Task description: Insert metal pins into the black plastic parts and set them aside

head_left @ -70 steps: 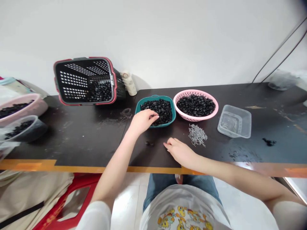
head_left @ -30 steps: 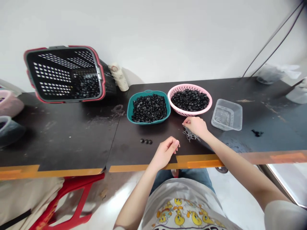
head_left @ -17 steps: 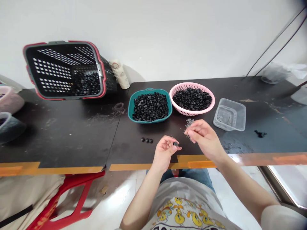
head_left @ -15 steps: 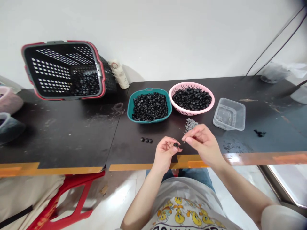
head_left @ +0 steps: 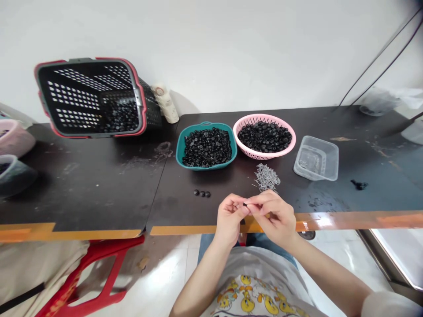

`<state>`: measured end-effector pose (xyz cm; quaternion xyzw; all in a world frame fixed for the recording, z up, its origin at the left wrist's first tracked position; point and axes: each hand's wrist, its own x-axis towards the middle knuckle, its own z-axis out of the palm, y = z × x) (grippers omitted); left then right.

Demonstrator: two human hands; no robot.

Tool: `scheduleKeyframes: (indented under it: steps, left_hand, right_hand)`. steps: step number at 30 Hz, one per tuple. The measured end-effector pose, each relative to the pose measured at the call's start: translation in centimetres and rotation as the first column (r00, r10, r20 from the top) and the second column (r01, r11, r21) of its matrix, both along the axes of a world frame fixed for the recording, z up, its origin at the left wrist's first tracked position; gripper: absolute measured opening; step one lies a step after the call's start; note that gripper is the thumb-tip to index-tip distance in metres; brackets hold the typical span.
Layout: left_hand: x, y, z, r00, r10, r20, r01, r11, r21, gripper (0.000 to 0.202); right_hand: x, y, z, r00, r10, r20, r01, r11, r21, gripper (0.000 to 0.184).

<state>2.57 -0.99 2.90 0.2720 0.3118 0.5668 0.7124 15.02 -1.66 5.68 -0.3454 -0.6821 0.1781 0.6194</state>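
Bringing left hand and right hand newly together: left grip clenched on black cap, right grip pinched at it, held item unclear; loose nails at twelve o'clock.

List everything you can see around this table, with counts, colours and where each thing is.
table: one, black with orange-taped edge, under everything
teal basket: one, teal, on the table, full of black round pieces
colander: one, pink, right of the basket, full of black pieces
nails: many, grey, loose pile before the colander
round pieces: three, black, in a row on the table
tub: one, clear, right of the colander
crate: one, black with red rim, tipped at back left
stool: one, red, below the table
left hand: one, pinching a small black piece
right hand: one, fingers pinched against that piece
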Motion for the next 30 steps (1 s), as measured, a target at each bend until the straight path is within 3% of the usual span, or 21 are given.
scheduleKeyframes:
  steps: [9, 14, 16, 18, 20, 22, 23, 25, 28, 30]
  left_hand:
    - [0.3, -0.5, 0.4, 0.997, -0.034, 0.071, 0.045, 0.987, -0.155, 0.044]
    - [0.6, -0.7, 0.3, 0.990, -0.105, 0.096, 0.119, 0.979, -0.164, 0.046]
    - [0.6, -0.6, 0.3, 0.990, -0.100, 0.104, 0.118, 0.976, -0.182, 0.044]
    - [0.5, -0.6, 0.3, 0.991, -0.086, 0.099, 0.105, 0.972, -0.209, 0.042]
    - [0.3, -0.5, 0.5, 0.993, -0.074, 0.095, 0.095, 0.969, -0.229, 0.041]
    - [0.2, -0.5, 0.6, 0.993, -0.066, 0.101, 0.088, 0.969, -0.231, 0.039]
    - [0.1, -0.5, 0.7, 0.993, -0.062, 0.104, 0.084, 0.970, -0.228, 0.039]
    - [0.0, -0.6, 0.9, 0.993, -0.058, 0.106, 0.081, 0.971, -0.227, 0.038]
    - [-0.3, -0.7, 1.0, 0.993, -0.044, 0.105, 0.068, 0.970, -0.233, 0.038]
    - [-0.7, -0.7, 1.1, 0.994, -0.026, 0.103, 0.050, 0.970, -0.239, 0.039]
  right_hand:
    - [1.3, 0.4, -0.5, 0.991, 0.009, 0.136, -0.014, 0.999, 0.038, 0.027]
    - [2.3, 0.9, -0.1, 0.942, 0.005, 0.334, -0.055, 0.989, 0.140, 0.027]
    - [3.4, 1.7, 0.6, 0.904, 0.066, 0.422, -0.117, 0.988, 0.096, 0.023]
    - [5.0, 3.7, 2.0, 0.872, 0.096, 0.480, -0.106, 0.994, -0.005, 0.015]
    - [6.7, 7.0, 3.7, 0.853, -0.040, 0.520, 0.097, 0.992, -0.082, 0.011]
    - [8.3, 11.5, 5.0, 0.758, -0.213, 0.617, 0.343, 0.934, -0.100, 0.019]
    - [8.9, 13.8, 5.4, 0.683, -0.199, 0.703, 0.395, 0.910, -0.126, 0.021]
    - [9.5, 17.9, 5.5, 0.502, -0.051, 0.863, 0.414, 0.891, -0.188, 0.025]
    - [9.0, 21.7, 4.4, 0.429, 0.060, 0.901, 0.400, 0.882, -0.250, 0.019]
    - [8.2, 22.6, 3.5, 0.422, 0.052, 0.905, 0.424, 0.871, -0.247, 0.016]
